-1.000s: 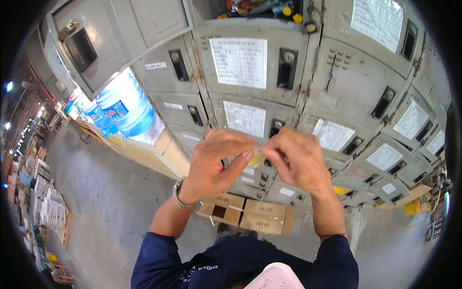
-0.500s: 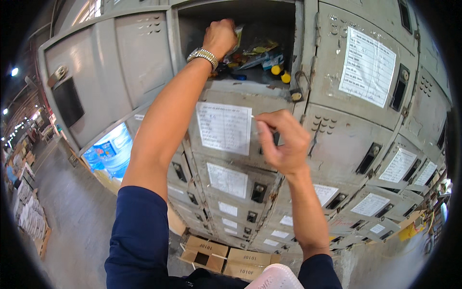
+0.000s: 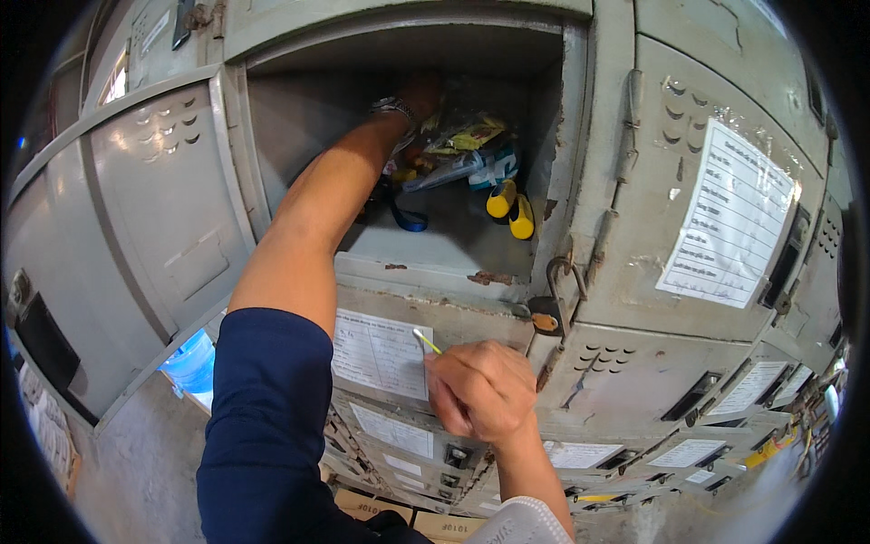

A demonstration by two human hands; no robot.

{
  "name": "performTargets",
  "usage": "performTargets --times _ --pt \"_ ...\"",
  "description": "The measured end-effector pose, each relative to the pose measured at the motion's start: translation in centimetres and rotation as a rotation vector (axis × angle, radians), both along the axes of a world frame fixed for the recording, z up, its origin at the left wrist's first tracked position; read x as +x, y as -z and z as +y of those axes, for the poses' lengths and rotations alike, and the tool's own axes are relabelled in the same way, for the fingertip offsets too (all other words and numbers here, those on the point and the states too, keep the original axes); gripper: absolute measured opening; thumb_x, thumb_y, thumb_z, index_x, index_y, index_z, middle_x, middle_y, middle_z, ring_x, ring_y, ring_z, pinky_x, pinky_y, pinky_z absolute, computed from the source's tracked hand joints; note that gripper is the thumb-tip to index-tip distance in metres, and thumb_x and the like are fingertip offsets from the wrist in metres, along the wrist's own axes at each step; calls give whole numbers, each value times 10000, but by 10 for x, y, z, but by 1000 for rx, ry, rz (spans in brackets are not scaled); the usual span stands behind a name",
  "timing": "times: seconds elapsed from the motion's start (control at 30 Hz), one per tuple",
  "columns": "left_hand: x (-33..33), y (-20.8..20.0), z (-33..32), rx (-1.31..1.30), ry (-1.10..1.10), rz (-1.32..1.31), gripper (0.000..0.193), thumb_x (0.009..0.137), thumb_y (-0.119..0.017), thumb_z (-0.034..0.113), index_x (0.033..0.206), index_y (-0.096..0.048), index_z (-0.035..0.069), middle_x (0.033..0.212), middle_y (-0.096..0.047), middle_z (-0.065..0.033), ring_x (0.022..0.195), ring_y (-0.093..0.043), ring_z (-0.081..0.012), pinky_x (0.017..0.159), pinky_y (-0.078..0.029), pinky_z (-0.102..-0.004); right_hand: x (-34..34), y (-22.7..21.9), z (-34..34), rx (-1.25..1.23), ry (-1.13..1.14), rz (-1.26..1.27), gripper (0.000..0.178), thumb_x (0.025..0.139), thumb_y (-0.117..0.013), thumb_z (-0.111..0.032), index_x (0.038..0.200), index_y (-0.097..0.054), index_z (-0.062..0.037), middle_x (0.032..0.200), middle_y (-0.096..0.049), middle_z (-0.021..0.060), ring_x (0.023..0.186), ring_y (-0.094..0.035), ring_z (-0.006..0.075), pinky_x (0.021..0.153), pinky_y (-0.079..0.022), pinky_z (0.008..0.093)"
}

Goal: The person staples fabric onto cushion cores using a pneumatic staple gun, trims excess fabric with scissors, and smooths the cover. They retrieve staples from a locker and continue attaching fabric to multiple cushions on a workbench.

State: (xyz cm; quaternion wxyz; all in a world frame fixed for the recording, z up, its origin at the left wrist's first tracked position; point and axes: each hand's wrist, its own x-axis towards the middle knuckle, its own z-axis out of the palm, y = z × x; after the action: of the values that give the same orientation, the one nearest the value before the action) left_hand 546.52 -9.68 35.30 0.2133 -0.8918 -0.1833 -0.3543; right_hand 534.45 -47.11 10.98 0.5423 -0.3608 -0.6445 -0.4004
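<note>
My left arm reaches deep into an open metal locker (image 3: 426, 249). My left hand (image 3: 421, 93) is at its shadowed back, beside crumpled plastic packets (image 3: 478, 136); its fingers are hidden. A metal-band watch (image 3: 393, 108) circles that wrist. Below the locker opening, in front of a paper sheet on a lower door, my right hand (image 3: 487, 388) is closed. Thumb and fingers pinch a thin cotton swab (image 3: 430, 344) with a yellow-green stick, its white tip pointing up and left. Inside the locker lie a dark blue strap (image 3: 410, 218) and two yellow-and-black cylinders (image 3: 509, 209).
The locker's grey door (image 3: 163, 181) is swung out to the left. An unlocked padlock (image 3: 546, 313) hangs by the opening's lower right corner. More lockers with paper sheets (image 3: 728, 215) surround it. Cardboard boxes (image 3: 444, 526) stand on the floor below; a blue water bottle (image 3: 192, 363) shows behind the door.
The view has moved closer to the locker. My left hand has gone from the opening further into the back. My right hand has turned, so the swab's stick now shows clearly.
</note>
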Motion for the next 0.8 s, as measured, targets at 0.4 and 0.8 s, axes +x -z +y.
performTargets --times 0.4,0.8 --pt "3 17 17 109 19 104 443 909 -622 171 1340 -625 69 1317 -638 -245 1176 -643 -408 1007 -518 -509 4 0 -5 -78 -50 9 353 601 -808 21 940 -744 -54 828 -658 55 663 -674 221 568 -556 316" --pt "-39 39 22 61 -206 321 412 948 -584 205 1337 -632 79 1328 -639 -235 1189 -644 -387 1014 -517 -506 4 -1 -9 -80 -84 29 321 595 -819 -13 909 -759 -41 829 -664 64 685 -682 229 596 -570 326"
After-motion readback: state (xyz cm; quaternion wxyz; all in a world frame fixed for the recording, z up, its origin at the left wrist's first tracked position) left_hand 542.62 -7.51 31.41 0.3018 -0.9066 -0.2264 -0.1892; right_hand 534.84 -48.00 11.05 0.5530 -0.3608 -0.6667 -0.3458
